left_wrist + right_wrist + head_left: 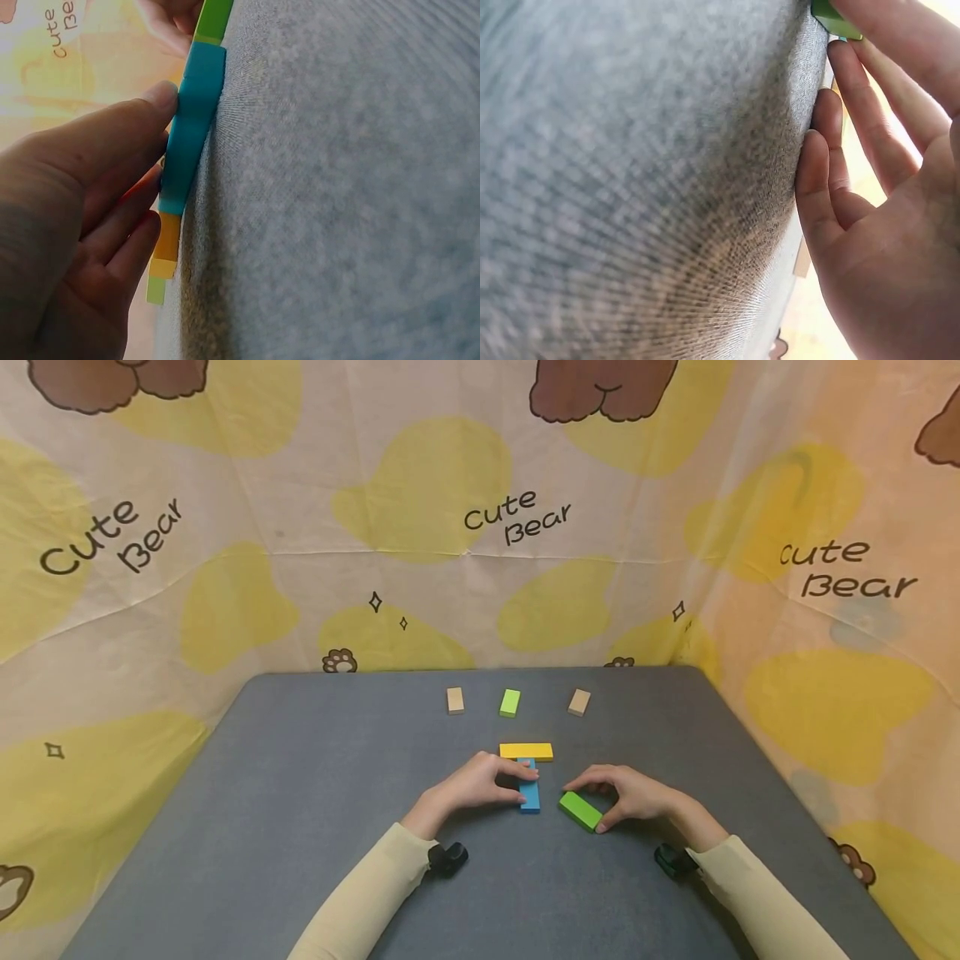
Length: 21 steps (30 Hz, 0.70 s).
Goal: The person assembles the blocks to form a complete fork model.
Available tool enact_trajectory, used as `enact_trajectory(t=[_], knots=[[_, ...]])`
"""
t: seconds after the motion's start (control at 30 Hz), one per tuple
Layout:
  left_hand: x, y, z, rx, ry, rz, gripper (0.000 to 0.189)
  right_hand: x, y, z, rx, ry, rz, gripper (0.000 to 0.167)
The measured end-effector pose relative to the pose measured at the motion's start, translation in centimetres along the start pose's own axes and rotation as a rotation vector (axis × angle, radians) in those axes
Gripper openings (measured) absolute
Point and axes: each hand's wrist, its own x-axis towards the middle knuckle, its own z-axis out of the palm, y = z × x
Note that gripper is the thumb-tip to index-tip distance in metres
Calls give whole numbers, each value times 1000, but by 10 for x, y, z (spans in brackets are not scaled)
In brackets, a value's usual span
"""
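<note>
My left hand [476, 782] has its thumb and forefinger at a blue block [530, 800], which lies lengthwise away from me. In the left wrist view the thumb tip rests against that blue block [196, 124]. A yellow block [526, 751] lies crosswise at the blue block's far end, so the two form a T shape. To the right, my right hand [636, 795] pinches a green block [580, 811] by its two ends, forefinger at the far end and thumb at the near one. This block is slanted, with a small gap between it and the blue one.
Toward the back of the grey table [315, 827] lie a tan block [455, 701], a small light-green block [510, 702] and another tan block [579, 702], spaced in a row. A patterned cloth [420, 502] hangs behind and beside the table.
</note>
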Motion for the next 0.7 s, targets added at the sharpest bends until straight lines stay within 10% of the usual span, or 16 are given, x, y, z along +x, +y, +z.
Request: enact_trajectory(t=[0.7], knots=[[1,-4,-1,-15,-15,-2,43,2,-9,1,56,32,91,64]])
